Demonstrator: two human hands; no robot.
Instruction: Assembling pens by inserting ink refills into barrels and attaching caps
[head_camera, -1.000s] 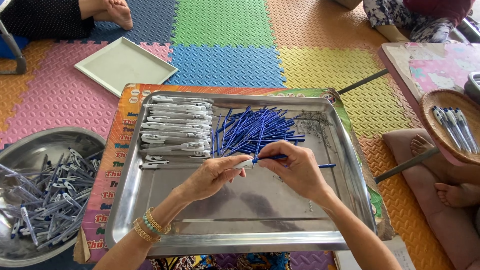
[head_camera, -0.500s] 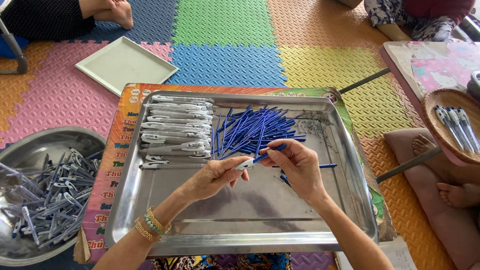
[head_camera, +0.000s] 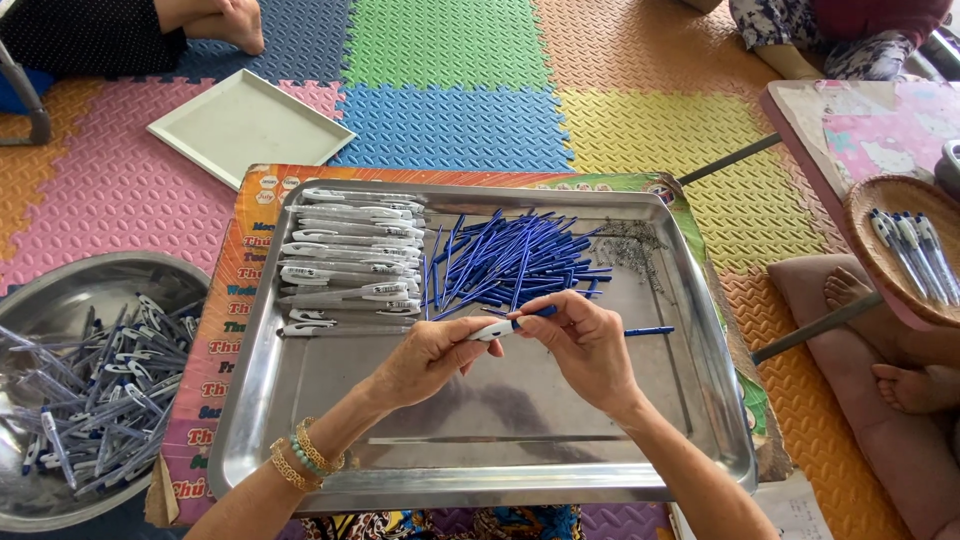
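Over the middle of the tray (head_camera: 300, 460), both hands meet on one pen (head_camera: 492, 328). The left hand (head_camera: 425, 360) pinches its white barrel by the fingertips; the right hand (head_camera: 585, 345) pinches a blue refill at the barrel's end, lined up with it. The refills (head_camera: 510, 265) lie heaped within reach just beyond the hands, finished pens (head_camera: 350, 255) ranked neatly at the tray's left. A bowl (head_camera: 60, 290) of parts sits on the floor beside the left arm.

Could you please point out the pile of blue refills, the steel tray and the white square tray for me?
pile of blue refills (head_camera: 510, 262), head view, middle of the pile.
steel tray (head_camera: 440, 488), head view, near rim.
white square tray (head_camera: 250, 127), head view, flat centre.
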